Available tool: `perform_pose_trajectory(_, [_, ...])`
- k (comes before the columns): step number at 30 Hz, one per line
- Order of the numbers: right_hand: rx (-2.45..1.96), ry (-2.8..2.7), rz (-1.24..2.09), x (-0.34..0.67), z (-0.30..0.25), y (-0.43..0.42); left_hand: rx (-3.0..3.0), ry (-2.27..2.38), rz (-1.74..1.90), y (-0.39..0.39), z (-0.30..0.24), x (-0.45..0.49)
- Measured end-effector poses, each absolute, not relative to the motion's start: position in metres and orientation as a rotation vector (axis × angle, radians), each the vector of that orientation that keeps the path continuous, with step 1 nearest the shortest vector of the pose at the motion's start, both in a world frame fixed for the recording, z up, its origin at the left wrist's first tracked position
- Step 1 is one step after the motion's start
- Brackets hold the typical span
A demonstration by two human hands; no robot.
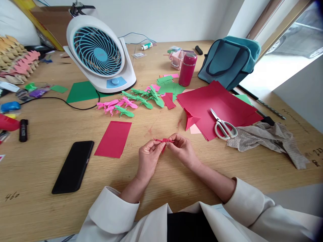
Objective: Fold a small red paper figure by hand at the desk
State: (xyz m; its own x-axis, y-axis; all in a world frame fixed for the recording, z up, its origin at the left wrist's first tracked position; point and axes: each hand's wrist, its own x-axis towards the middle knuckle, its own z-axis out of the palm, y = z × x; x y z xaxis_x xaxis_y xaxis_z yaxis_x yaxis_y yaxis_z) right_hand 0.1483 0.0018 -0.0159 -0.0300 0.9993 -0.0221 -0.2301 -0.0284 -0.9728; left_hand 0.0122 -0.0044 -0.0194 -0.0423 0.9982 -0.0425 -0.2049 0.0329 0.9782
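Between my fingertips, above the table's near middle, is a small red folded paper figure [164,140]. My left hand [149,156] pinches its left part, and my right hand [183,151] pinches the right part. Fingers cover much of its shape. To the left lies a stack of red paper rectangles [113,139]. Farther back sit several green folded paper figures [142,99] and pink folded paper figures [117,105]. On the right, white-handled scissors [223,126] rest on large red paper sheets [214,104], beside a folded red piece [191,120].
A black phone [73,166] and black marker [23,130] lie at left. Behind stand a white fan [101,55], a magenta flask [188,70] and a teal bag [228,62]. A crumpled grey cloth [270,141] lies right. The fan's cord [63,99] crosses the left side.
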Motion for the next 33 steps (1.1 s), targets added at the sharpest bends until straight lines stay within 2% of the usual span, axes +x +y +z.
perform_pose_trajectory(7, [-1.029,-1.027,1.419,0.15,-0.011,0.001,1.131,1.144,1.296,-0.004,-0.023,0.008])
perform_pose_trajectory(19, [-1.014,-0.983,1.452,0.15,-0.017,0.006,1.0,1.085,1.182,0.001,-0.013,0.006])
perform_pose_trajectory(33, [-0.938,-1.12,1.362,0.151,-0.016,0.003,1.121,1.035,1.235,0.004,-0.009,0.004])
